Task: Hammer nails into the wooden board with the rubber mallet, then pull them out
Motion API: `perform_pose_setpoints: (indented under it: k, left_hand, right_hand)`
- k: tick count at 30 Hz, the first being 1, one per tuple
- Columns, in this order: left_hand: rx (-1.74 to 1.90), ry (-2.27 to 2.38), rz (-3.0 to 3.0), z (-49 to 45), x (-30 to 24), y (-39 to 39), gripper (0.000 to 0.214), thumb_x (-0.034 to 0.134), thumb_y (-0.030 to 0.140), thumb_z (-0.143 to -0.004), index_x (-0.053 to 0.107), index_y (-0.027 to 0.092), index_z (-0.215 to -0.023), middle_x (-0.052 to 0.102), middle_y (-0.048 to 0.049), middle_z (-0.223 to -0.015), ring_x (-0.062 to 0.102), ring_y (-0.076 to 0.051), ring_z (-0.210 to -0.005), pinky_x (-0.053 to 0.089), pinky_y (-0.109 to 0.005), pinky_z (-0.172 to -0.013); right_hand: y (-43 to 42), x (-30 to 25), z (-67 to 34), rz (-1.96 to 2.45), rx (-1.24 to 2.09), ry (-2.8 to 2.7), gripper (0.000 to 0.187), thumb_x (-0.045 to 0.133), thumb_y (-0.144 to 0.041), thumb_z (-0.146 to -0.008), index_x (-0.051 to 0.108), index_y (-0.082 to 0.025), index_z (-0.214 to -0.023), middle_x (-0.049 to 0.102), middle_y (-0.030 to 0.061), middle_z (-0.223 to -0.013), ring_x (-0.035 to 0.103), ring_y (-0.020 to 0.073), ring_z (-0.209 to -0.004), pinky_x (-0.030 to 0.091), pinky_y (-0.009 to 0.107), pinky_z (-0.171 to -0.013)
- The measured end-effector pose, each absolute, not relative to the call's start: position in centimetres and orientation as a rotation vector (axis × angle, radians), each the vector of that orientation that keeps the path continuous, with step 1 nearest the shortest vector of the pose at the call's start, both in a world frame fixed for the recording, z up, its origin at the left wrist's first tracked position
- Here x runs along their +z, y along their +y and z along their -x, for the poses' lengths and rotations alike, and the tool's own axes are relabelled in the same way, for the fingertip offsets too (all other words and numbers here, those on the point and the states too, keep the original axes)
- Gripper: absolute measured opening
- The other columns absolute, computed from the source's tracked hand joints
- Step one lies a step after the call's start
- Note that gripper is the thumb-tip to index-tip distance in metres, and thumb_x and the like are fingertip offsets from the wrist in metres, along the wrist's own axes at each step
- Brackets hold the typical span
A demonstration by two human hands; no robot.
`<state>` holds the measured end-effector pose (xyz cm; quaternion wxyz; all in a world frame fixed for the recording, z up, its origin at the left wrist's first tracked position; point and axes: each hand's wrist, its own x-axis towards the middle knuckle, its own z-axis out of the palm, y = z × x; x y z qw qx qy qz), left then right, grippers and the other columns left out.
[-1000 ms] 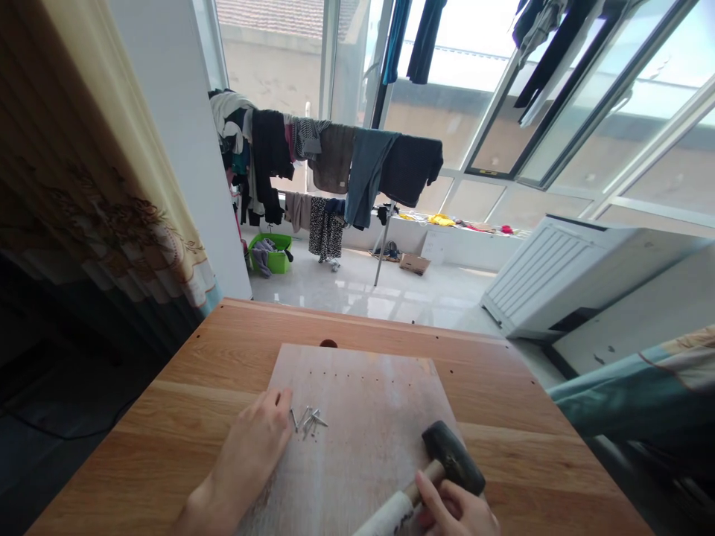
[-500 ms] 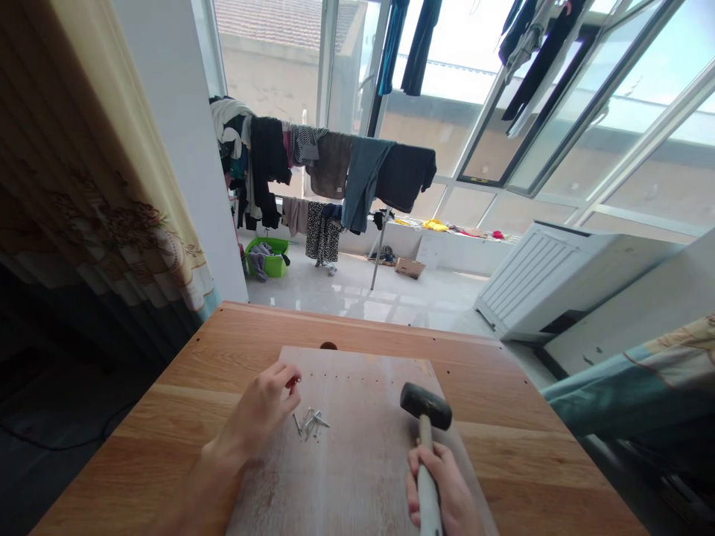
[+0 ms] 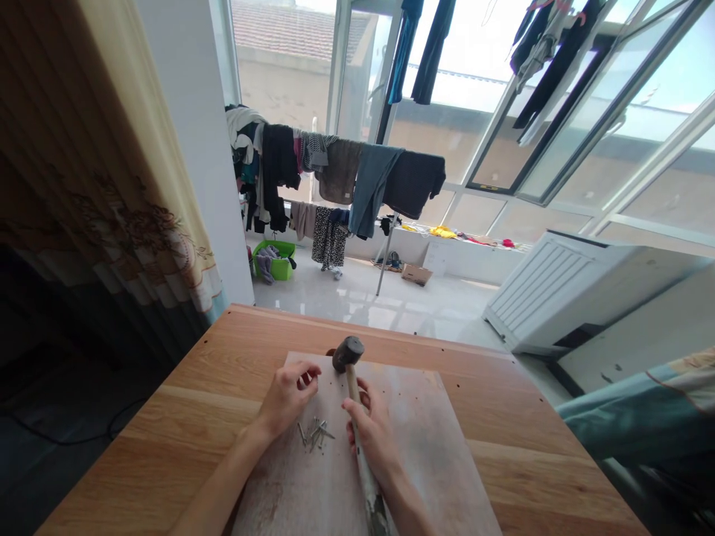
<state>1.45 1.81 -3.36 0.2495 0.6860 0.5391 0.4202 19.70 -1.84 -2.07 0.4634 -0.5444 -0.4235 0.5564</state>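
Note:
My right hand is closed round the pale handle of a black-headed mallet, whose head is raised over the far left part of a pale wooden board. My left hand rests on the board just left of the mallet head, fingers pinched together, apparently on a nail too small to see clearly. A small pile of loose nails lies on the board between my two hands.
The board lies on a wooden table with a small round hole at its far edge. Beyond the table are a clothes rack with hanging garments, a green basket, a white unit at right and a curtain at left.
My right hand has swung the mallet from the board's right side to the far left, near my left hand. My left hand has lifted from the nail pile and pinched its fingers.

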Motion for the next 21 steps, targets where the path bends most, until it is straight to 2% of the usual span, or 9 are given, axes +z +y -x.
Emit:
perform_pose_setpoints:
  k: [6, 13, 17, 21]
  left_hand:
    - [1.036, 1.502, -1.966, -1.6, -3.7, 1.5, 0.019, 0.052, 0.017, -0.087, 0.071, 0.020, -0.089, 0.069, -0.0019, -0.085, 0.064, -0.014, -0.072, 0.051, -0.027, -0.074]
    - [0.974, 1.526, -1.996, -1.8, -3.6, 1.6, 0.018, 0.052, 0.021, -0.093, 0.070, 0.020, -0.091, 0.069, -0.0036, -0.090, 0.066, -0.015, -0.077, 0.052, -0.027, -0.076]
    - [0.968, 1.534, -2.004, -1.8, -3.7, 1.7, 0.018, 0.053, 0.024, -0.094, 0.070, 0.021, -0.094, 0.070, -0.0040, -0.090, 0.066, -0.017, -0.078, 0.053, -0.029, -0.076]
    - [0.992, 1.549, -1.960, -1.7, -4.0, 1.8, 0.014, 0.055, 0.025, -0.093, 0.067, 0.021, -0.098, 0.071, -0.0024, -0.089, 0.065, -0.016, -0.074, 0.054, -0.029, -0.076]
  right_hand:
    - [-2.8, -2.6, -20.4, 1.319, 1.438, -1.068, 0.058, 0.071, -0.043, -0.081, 0.056, -0.015, -0.130, 0.061, -0.0036, -0.070, 0.054, 0.0113, -0.044, 0.041, 0.021, -0.035]
    - [-2.5, -2.5, -21.5, 1.221, 1.684, -0.987, 0.073, 0.070, -0.052, -0.082, 0.044, -0.018, -0.141, 0.066, -0.0020, -0.081, 0.047, 0.0061, -0.033, 0.035, 0.018, -0.027]
    - [-2.9, -2.3, -21.3, 1.212, 1.651, -1.025, 0.065, 0.067, -0.053, -0.086, 0.049, -0.016, -0.136, 0.061, -0.0045, -0.073, 0.048, 0.0067, -0.035, 0.037, 0.018, -0.030]
    - [-3.2, -2.2, -21.0, 1.177, 1.634, -1.043, 0.057, 0.067, -0.053, -0.086, 0.053, -0.016, -0.127, 0.059, -0.0057, -0.069, 0.046, 0.0061, -0.034, 0.035, 0.017, -0.030]
